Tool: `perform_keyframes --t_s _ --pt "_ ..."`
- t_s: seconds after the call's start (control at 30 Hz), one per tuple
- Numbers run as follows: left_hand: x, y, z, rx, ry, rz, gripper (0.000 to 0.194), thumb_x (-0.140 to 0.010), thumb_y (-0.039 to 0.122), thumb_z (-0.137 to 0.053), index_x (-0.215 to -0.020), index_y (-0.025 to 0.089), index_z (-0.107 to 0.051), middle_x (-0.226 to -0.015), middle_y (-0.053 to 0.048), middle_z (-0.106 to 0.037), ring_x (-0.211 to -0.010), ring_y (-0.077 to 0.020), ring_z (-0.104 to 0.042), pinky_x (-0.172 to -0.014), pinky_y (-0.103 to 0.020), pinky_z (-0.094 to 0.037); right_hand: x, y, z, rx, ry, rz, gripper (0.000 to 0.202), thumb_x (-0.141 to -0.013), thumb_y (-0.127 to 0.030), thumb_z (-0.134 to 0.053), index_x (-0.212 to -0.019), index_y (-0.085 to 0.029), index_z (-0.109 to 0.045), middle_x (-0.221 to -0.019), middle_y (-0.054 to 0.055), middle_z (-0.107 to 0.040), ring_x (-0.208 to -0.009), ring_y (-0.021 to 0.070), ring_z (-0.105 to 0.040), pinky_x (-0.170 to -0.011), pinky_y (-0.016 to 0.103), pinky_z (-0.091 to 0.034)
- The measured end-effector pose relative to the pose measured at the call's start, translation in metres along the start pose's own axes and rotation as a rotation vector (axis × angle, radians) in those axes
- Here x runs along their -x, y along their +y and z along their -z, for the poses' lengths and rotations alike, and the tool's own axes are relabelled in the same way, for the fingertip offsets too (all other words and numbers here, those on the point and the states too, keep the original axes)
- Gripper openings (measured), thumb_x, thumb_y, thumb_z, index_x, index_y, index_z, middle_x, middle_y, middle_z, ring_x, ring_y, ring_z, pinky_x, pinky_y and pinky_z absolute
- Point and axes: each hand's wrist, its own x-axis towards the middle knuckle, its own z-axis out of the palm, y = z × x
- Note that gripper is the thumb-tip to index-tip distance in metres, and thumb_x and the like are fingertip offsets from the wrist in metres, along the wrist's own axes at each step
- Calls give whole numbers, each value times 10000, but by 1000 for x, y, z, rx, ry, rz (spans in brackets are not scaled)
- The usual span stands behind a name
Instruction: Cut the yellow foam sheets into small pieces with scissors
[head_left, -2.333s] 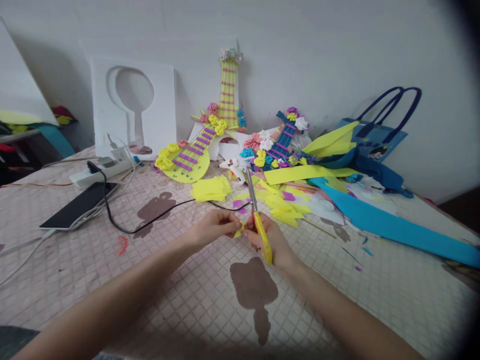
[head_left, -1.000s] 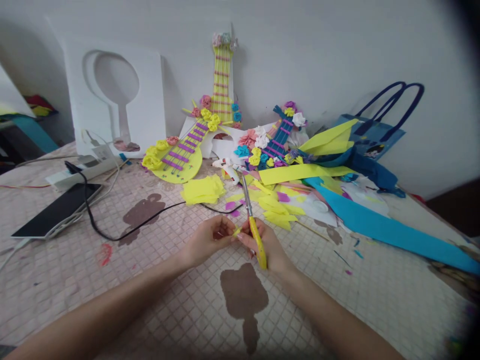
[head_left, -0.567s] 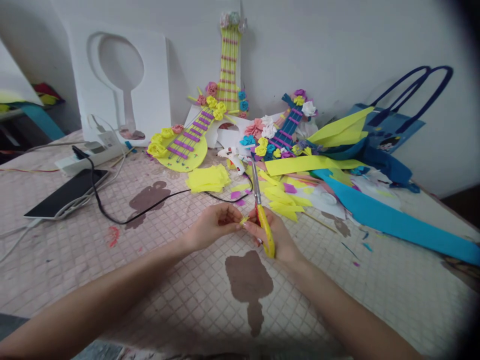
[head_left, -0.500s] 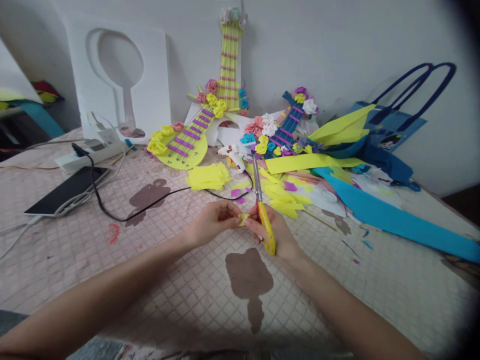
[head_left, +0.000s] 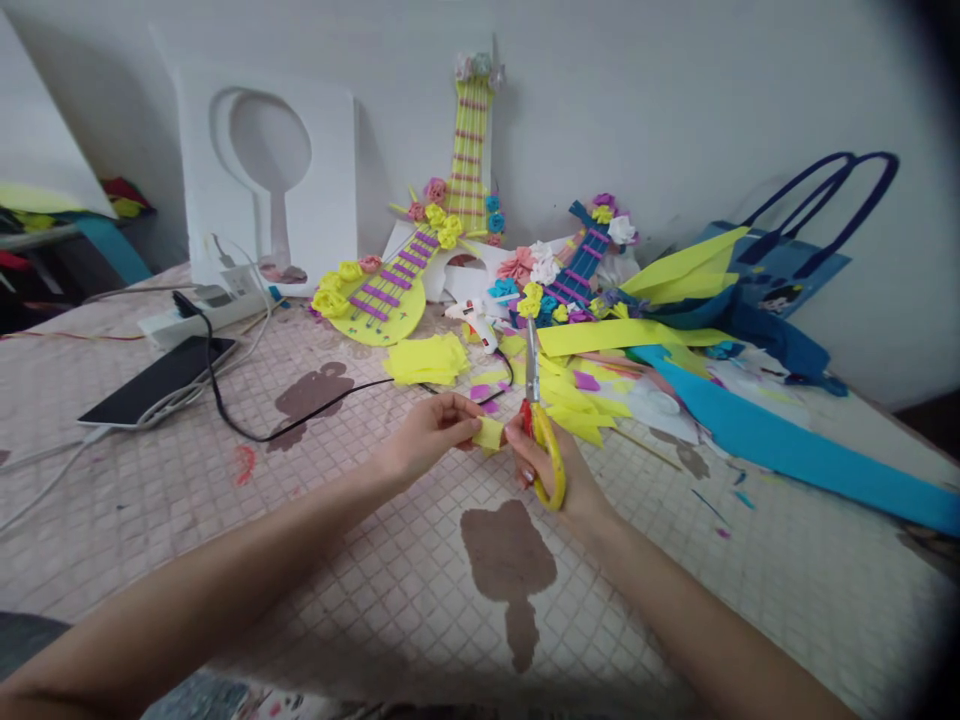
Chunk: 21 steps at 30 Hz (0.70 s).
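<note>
My left hand (head_left: 431,435) pinches a small piece of yellow crepe paper (head_left: 489,433) between thumb and fingers. Close on its right, my right hand (head_left: 559,465) is closed around the yellow-and-red handles of a pair of scissors (head_left: 532,370), blades pointing away from me. The right fingertips are at the edge of the yellow piece; whether they grip it I cannot tell. Beyond the hands lies a stack of yellow paper pieces (head_left: 427,358), with a white glue gun (head_left: 476,325) behind its right end. Cut yellow strips (head_left: 577,400) are scattered past the scissors.
Decorated paper guitars, one yellow (head_left: 390,305) and one blue (head_left: 581,265), lean at the back. A phone (head_left: 157,380) and power strip (head_left: 202,318) are at left, with a black cord (head_left: 300,420) crossing the table. Blue crepe paper (head_left: 795,440) and a blue bag (head_left: 795,265) are at right.
The yellow piece now shows wider between my hands, and my right hand has shifted slightly right with the scissors. The whole view has moved a little.
</note>
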Motion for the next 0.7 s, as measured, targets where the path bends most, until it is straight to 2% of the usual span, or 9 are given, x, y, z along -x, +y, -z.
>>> perform_keyframes --t_s 0.13,0.3,0.43,0.53,0.7 --pt "1 0 -1 -75 -17 -74 224 -714 284 -653 -845 124 -567 -723 -16 -590 -647 -95 -558 -599 -221 -460 -1 2 -2 -49 7 29 285 -717 -412 -647 -798 -210 -462 -642 -69 -477 -371 25 -340 -349 178 -352" --pt "3 -3 -5 -71 -77 -25 270 -724 351 -645 -858 132 -560 -749 -20 -587 -651 -102 -565 -592 -228 -472 -4 5 0 29 47 34 286 -669 -339 -692 -809 -205 -481 -654 -55 -509 -418 51 -414 -361 188 -368" --pt "3 -8 -4 -159 -154 -35 305 -703 407 -659 -735 123 -555 -643 -18 -577 -589 -98 -542 -551 -219 -439 -4 6 2 50 59 38 291 -679 -364 -680 -825 -207 -483 -612 -68 -474 -407 53 -399 -362 192 -367" --pt "3 -7 -3 -145 -134 -33 315 -701 411 -657 -661 126 -529 -583 -2 -556 -551 -85 -515 -529 -209 -410 -2 3 0 29 33 6 307 -691 -398 -666 -836 -214 -469 -557 -91 -426 -371 48 -375 -356 195 -361" --pt "2 -3 -4 -114 -124 7 305 -705 402 -654 -680 123 -532 -586 2 -560 -547 -81 -514 -528 -205 -399 0 3 -3 30 -35 -21 328 -650 -358 -703 -808 -208 -457 -635 -69 -480 -414 47 -404 -362 185 -352"
